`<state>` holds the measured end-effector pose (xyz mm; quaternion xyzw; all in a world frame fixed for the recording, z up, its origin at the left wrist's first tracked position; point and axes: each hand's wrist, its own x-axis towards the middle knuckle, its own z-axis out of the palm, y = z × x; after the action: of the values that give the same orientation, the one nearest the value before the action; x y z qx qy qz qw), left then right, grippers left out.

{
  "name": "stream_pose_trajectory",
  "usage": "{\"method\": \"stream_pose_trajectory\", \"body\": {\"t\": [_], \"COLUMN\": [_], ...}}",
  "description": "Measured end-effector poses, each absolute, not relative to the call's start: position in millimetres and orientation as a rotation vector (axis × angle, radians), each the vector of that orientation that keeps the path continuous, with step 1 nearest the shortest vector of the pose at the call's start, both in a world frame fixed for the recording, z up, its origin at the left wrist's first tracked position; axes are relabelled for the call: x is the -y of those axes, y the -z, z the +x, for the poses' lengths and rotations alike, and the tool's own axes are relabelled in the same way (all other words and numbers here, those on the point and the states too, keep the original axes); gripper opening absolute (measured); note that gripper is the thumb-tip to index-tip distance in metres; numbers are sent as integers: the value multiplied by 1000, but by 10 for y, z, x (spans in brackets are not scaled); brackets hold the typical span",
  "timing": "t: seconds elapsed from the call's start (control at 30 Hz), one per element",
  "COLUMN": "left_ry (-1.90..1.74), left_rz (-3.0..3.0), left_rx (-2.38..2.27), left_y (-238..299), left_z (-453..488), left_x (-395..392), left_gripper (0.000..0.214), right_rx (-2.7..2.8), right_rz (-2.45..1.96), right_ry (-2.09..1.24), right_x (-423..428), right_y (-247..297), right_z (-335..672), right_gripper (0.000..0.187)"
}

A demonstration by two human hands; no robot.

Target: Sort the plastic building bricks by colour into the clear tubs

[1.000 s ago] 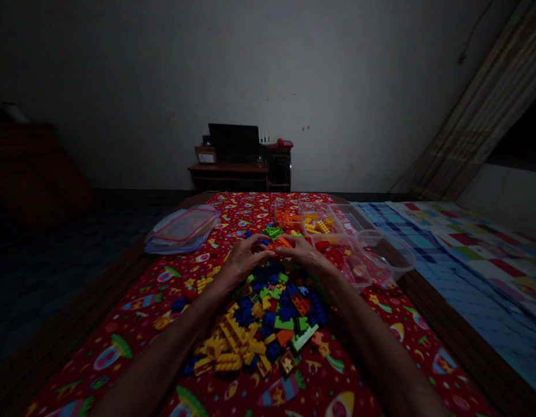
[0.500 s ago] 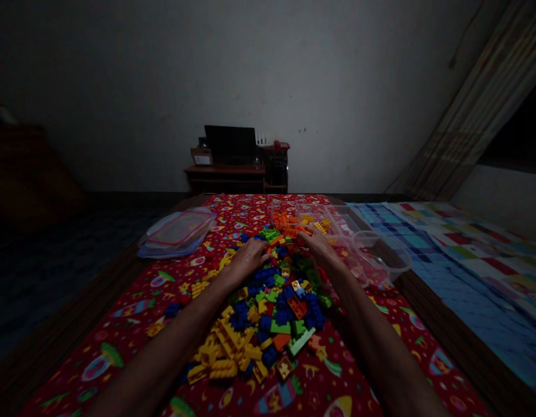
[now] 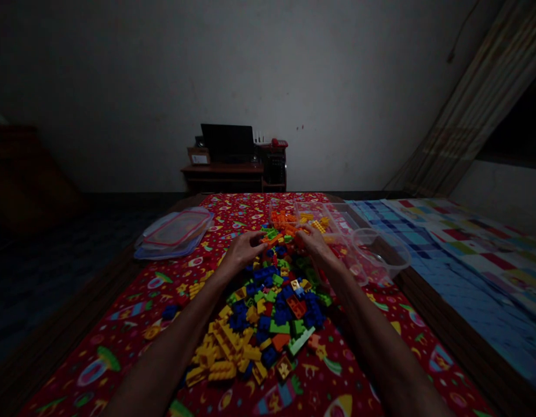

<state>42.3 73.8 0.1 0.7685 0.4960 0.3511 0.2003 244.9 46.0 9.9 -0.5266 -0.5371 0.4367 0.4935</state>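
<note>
A heap of mixed plastic building bricks (image 3: 268, 313) in yellow, blue, green, orange and red lies on the red patterned cloth. My left hand (image 3: 244, 252) is at the far left edge of the heap, its thumb and finger closed round the end of an orange brick (image 3: 273, 240). My right hand (image 3: 312, 240) is at the far right of the heap, beside the clear divided box (image 3: 331, 223). Its fingers are bent in on an orange brick, mostly hidden. Orange bricks (image 3: 283, 219) and yellow bricks (image 3: 313, 221) lie in separate compartments of that box.
A round clear tub (image 3: 383, 255) stands right of the box. Stacked clear lids (image 3: 176, 231) lie at the left edge of the red cloth (image 3: 132, 341). A bed with a blue checked cover (image 3: 428, 278) adjoins on the right. Behind is a desk with a monitor (image 3: 228, 143).
My left hand has shifted slightly left and lifted off the bricks, its thumb and finger now showing at the orange brick. My right hand has stayed nearly in place.
</note>
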Motion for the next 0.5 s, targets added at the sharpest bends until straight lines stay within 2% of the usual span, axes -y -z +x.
{"method": "stream_pose_trajectory", "body": {"t": [0.13, 0.3, 0.37, 0.5], "left_ry": [-1081, -1172, -1136, -1032], "left_rz": [1968, 2220, 2262, 1978], "left_rx": [-1238, -1282, -1318, -1189], "left_y": [-97, -184, -212, -241], "left_z": [362, 332, 324, 331], "left_x": [-696, -669, -654, -605], "left_gripper": [43, 30, 29, 37], "right_rx": [1159, 1249, 1287, 1365], "right_rz": [-1367, -1402, -1401, -1415], "right_ry": [-1058, -921, -871, -765], "right_x": [-421, -440, -463, -485], "right_y": [-136, -65, -22, 21], "right_z": [2406, 2394, 2400, 2390], "right_gripper": [22, 20, 20, 16]}}
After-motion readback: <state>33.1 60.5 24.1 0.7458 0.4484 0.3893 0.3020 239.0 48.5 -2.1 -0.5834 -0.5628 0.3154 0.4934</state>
